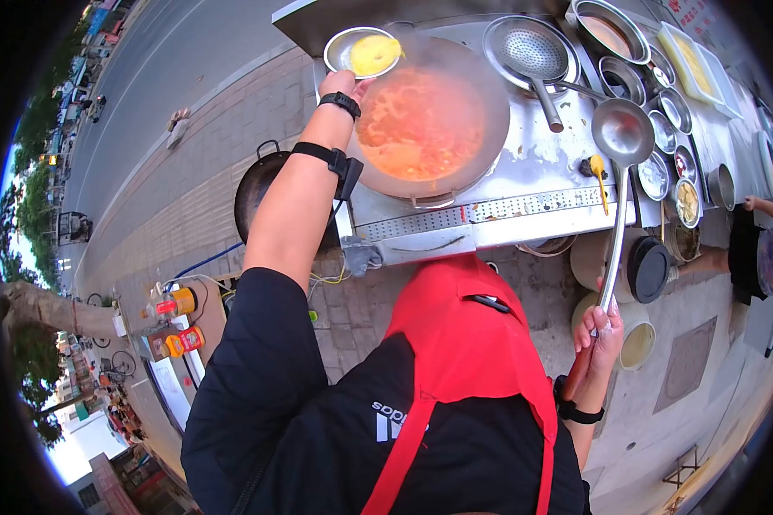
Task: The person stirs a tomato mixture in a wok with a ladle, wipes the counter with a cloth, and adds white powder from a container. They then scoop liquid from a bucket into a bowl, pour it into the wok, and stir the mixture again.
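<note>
My left hand [345,84] grips the rim of a metal bowl [339,53] holding yellow liquid, perhaps beaten egg. The bowl tilts at the upper left edge of a large wok [496,112]. Steaming red-orange soup [421,124] fills the wok. On the right, my right hand [599,330] is closed round the handle of a long metal ladle [623,130]. The ladle's round head is right of the wok, above the worktop.
A strainer [534,51] rests on a pot by the wok. Several bowls and a tray [691,64] stand at the right. A yellow spoon [599,176] lies near the front edge. Another person [760,249] is at the far right; a dark pan [253,193] is left.
</note>
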The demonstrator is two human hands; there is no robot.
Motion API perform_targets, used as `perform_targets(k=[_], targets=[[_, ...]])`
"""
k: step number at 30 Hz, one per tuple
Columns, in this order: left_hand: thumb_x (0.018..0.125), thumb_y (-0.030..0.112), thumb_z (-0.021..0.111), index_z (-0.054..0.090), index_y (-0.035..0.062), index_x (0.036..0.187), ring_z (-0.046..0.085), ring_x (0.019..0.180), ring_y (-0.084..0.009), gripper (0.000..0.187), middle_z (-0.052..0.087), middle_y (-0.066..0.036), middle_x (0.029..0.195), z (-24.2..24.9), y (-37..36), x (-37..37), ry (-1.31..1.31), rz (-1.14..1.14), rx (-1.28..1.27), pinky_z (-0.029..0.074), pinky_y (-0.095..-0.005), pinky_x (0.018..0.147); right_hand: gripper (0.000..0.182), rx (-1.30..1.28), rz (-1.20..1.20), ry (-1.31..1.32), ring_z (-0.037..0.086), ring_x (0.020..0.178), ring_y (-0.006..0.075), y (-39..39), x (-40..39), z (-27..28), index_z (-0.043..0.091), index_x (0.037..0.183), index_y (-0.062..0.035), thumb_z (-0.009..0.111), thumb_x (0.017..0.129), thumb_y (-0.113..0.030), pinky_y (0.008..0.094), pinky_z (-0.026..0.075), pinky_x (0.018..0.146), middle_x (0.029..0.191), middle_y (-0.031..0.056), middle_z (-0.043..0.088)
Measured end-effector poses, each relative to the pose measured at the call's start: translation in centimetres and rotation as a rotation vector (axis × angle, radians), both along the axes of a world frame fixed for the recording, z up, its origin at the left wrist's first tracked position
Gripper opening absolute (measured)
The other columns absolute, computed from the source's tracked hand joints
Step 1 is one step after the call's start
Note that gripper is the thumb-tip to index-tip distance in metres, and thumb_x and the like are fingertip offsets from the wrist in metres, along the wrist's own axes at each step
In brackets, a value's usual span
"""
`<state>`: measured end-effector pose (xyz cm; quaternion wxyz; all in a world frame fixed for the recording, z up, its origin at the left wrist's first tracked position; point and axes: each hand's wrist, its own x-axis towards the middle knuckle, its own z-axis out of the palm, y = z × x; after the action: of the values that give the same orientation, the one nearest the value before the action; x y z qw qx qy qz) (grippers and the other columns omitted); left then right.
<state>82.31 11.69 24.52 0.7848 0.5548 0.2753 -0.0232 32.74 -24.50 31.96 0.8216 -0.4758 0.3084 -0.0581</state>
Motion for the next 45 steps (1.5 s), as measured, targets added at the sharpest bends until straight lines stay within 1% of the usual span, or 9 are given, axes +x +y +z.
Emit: perform_targets(k=[3, 6, 15, 28, 32, 33, 34, 36, 45], targets=[[0.085, -0.011, 0.036, 0.046, -0.0007, 0.123, 0.069, 0.086, -0.0334, 0.04, 0.06, -0.019, 0.113, -0.5, 2.8, -0.4, 0.027, 0.011, 0.04, 0.063, -0.036, 0.059, 0.054, -0.009, 0.028, -0.004, 0.043, 0.041, 0.0069, 0.1, 0.8, -0.2, 0.039, 0.141, 0.0012, 0.059, 0.094, -0.016, 0.0216, 0.038, 0.034, 0.066, 0.0003, 0.046], [0.093, -0.007, 0.037, 0.042, -0.0048, 0.123, 0.07, 0.081, -0.0367, 0.03, 0.059, -0.026, 0.115, -0.2, 5.0, -2.2, -0.013, 0.032, 0.072, 0.063, -0.0326, 0.057, 0.055, -0.012, 0.074, -0.015, 0.043, 0.041, 0.0068, 0.3, 1.7, -0.2, 0.039, 0.142, 0.0011, 0.06, 0.094, -0.017, 0.0217, 0.038, 0.034, 0.066, 0.0002, 0.046], [0.094, -0.005, 0.041, 0.045, -0.004, 0.115, 0.07, 0.079, -0.0319, 0.021, 0.06, -0.022, 0.108, 0.7, 10.1, -8.3, 0.011, 0.015, 0.098, 0.063, -0.0296, 0.06, 0.056, 0.004, 0.188, -0.012, 0.042, 0.042, 0.0066, 0.8, 4.1, -0.2, 0.036, 0.143, 0.0004, 0.058, 0.095, -0.018, 0.021, 0.037, 0.035, 0.067, 0.0002, 0.044], [0.093, -0.001, 0.048, 0.051, 0.003, 0.118, 0.07, 0.084, -0.0281, 0.026, 0.065, -0.015, 0.106, -0.5, 3.8, -14.3, 0.015, -0.118, 0.019, 0.058, -0.0291, 0.065, 0.05, 0.002, 0.209, 0.012, 0.041, 0.041, 0.0067, 1.2, 4.5, -0.1, 0.037, 0.141, 0.0002, 0.054, 0.097, -0.016, 0.0213, 0.036, 0.034, 0.066, -0.0003, 0.043], [0.092, 0.002, 0.052, 0.055, -0.0009, 0.114, 0.064, 0.103, -0.0312, 0.023, 0.063, -0.016, 0.111, -6.5, 3.8, -11.7, -0.001, -0.172, 0.032, 0.059, -0.0438, 0.081, 0.041, -0.056, 0.225, 0.024, 0.046, 0.044, 0.0065, 0.6, 2.4, -0.8, 0.049, 0.132, -0.0018, 0.052, 0.095, -0.018, 0.0213, 0.037, 0.037, 0.065, -0.0014, 0.051], [0.091, 0.002, 0.053, 0.056, -0.0019, 0.117, 0.063, 0.107, -0.0307, 0.027, 0.062, -0.017, 0.118, -6.5, 3.3, -11.9, -0.162, -0.32, -0.176, 0.058, -0.0428, 0.084, 0.04, -0.044, 0.195, 0.032, 0.047, 0.045, 0.0067, 0.7, 2.5, -0.2, 0.052, 0.13, -0.0026, 0.053, 0.094, -0.019, 0.0216, 0.038, 0.038, 0.064, -0.0013, 0.052], [0.091, 0.0, 0.051, 0.054, -0.001, 0.124, 0.062, 0.112, -0.0296, 0.033, 0.061, -0.017, 0.123, -2.4, -0.1, -12.0, 0.013, -0.293, -0.081, 0.058, -0.0412, 0.086, 0.04, -0.104, 0.196, 0.077, 0.048, 0.047, 0.0065, 0.7, 2.2, -0.2, 0.053, 0.13, -0.0032, 0.056, 0.093, -0.019, 0.0218, 0.04, 0.041, 0.066, -0.0005, 0.054], [0.092, -0.002, 0.047, 0.047, 0.0006, 0.13, 0.065, 0.107, -0.0287, 0.038, 0.062, -0.015, 0.121, -7.3, 0.5, -8.8, -0.086, -0.287, -0.1, 0.057, -0.0372, 0.087, 0.045, 0.005, 0.183, -0.076, 0.047, 0.046, 0.0071, 1.1, 2.3, 1.2, 0.049, 0.134, -0.0036, 0.058, 0.091, -0.013, 0.0223, 0.039, 0.039, 0.067, -0.0008, 0.05], [0.087, 0.0, 0.052, 0.059, -0.0048, 0.115, 0.068, 0.093, -0.0256, 0.03, 0.066, -0.016, 0.107, -10.6, -2.8, -0.5, -0.044, -0.304, 0.031, 0.059, -0.0358, 0.073, 0.052, -0.035, 0.055, 0.025, 0.045, 0.045, 0.0056, 0.2, 0.1, 0.7, 0.044, 0.136, 0.0008, 0.059, 0.092, -0.021, 0.0207, 0.039, 0.039, 0.07, -0.0015, 0.051]])
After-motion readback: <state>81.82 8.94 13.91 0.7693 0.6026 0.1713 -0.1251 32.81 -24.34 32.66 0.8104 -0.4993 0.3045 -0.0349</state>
